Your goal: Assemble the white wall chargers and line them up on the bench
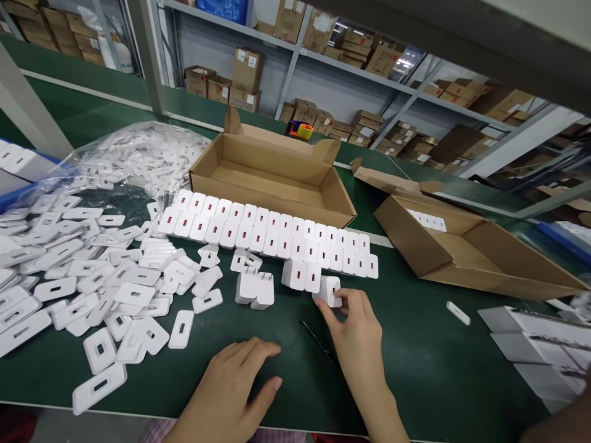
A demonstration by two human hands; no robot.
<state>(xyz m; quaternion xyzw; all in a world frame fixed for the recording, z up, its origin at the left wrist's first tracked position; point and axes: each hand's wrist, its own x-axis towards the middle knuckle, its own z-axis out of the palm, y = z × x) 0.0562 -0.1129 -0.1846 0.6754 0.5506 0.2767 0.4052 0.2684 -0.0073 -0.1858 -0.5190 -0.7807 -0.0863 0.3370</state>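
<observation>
Between thumb and fingers, my right hand (354, 326) grips a white USB charger (329, 290) with a red port, at the right end of a short row. Beside it, two more USB chargers (301, 275) stand together. Behind them run two long rows of the same chargers (244, 226), red ports showing. My left hand (233, 384) rests low over the green table, thumb and fingers apart, holding nothing. A few chargers with metal prongs up (255, 288) sit ahead of it. A thin black tool (318, 341) lies partly hidden by my right wrist.
Loose white face plates (135, 294) are heaped at left, before a clear plastic bag of parts (143, 151). An open cardboard box (272, 178) stands behind the rows; another open box (457, 240) is at right. White stacked pieces (535, 344) sit at the right edge.
</observation>
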